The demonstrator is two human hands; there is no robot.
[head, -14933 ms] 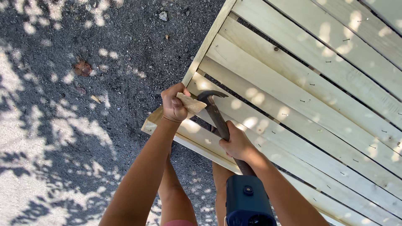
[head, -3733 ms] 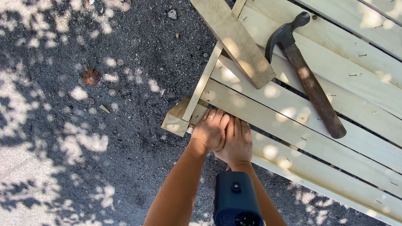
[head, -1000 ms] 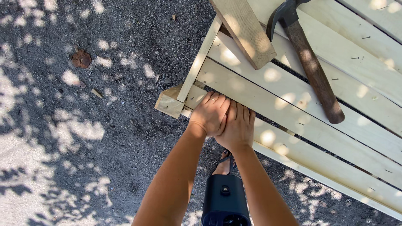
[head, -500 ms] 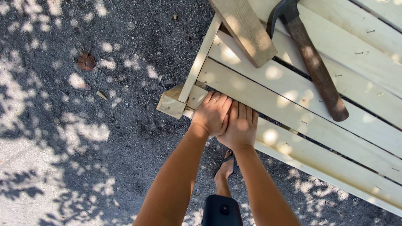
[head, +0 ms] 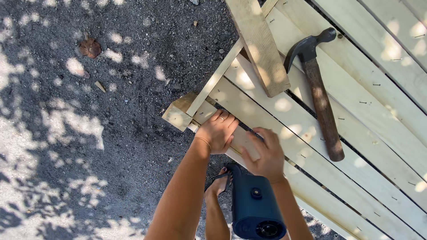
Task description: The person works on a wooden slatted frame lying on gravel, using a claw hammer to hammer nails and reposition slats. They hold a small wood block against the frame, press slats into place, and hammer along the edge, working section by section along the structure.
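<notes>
Broadly, the right half of the view is filled by a slatted wooden panel (head: 356,133) of pale boards, laid over dark gravel ground (head: 89,133) that is dappled with sunlight. A loose wooden plank (head: 260,44) is laid slanted across the far left part of the panel. Just to the right of it, a hammer (head: 318,95) with a dark head and a brown wooden handle is rested on the slats, its head at the far end. At the near left corner of the panel, a short wooden block (head: 180,113) is seen sticking out toward the gravel. The left hand (head: 218,133) is laid flat on the near slat beside this block, its fingers (head: 224,120) held together and pressed on the wood. The right hand (head: 264,153) is placed just to the right, close to the left one, with fingers bent and a little apart, touching the same slat; nothing is clamped in it. Below the hands, a dark blue device (head: 255,209) is seen hanging, and a foot in a sandal (head: 218,184) is visible on the gravel. A dry brown leaf (head: 90,46) lies far left.
</notes>
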